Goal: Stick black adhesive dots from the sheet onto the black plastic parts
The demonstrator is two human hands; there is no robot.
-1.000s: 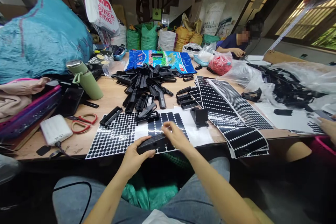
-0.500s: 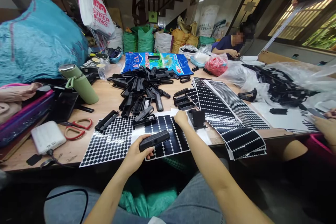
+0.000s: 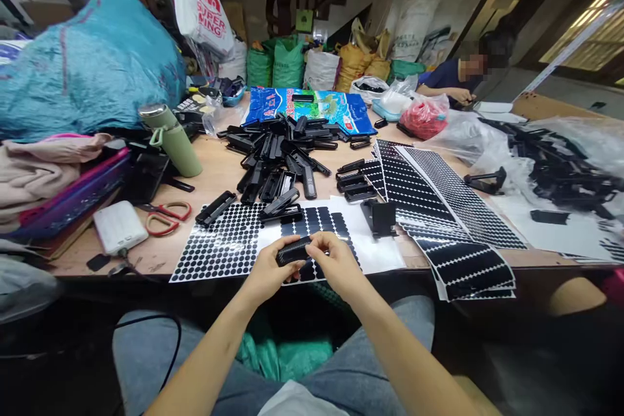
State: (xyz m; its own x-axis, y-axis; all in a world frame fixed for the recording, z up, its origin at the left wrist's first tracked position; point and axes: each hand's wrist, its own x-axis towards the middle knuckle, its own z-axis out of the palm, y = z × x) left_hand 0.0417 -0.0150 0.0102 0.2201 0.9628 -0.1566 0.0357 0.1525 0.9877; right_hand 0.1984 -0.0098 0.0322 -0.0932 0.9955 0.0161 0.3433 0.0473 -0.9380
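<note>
My left hand [image 3: 267, 268] is wrapped around a black plastic case [image 3: 293, 251] with a ribbed, carbon-like surface, just above the table's front edge. At the right end of that case, my right hand [image 3: 336, 261] has its thumb and fingertips pinched together; whatever they pinch is too small or hidden to make out. Under and behind both hands lies a sticker sheet [image 3: 219, 244] with black round dots on the left and larger black shapes on the right. A pile of similar black cases [image 3: 273, 156] covers the table beyond it.
More sticker sheets [image 3: 424, 195] overlap at the right, some past the table edge. A black bracket-like part [image 3: 381, 218] stands on white paper. Red-handled scissors [image 3: 163, 221], a white power bank [image 3: 119, 227] and a green bottle [image 3: 175, 146] are at left. Another person [image 3: 453, 81] sits at the back right.
My right hand has come back from the sheet's top right to the case in my left hand, and its fingers now meet the case's end. The view has shifted slightly left.
</note>
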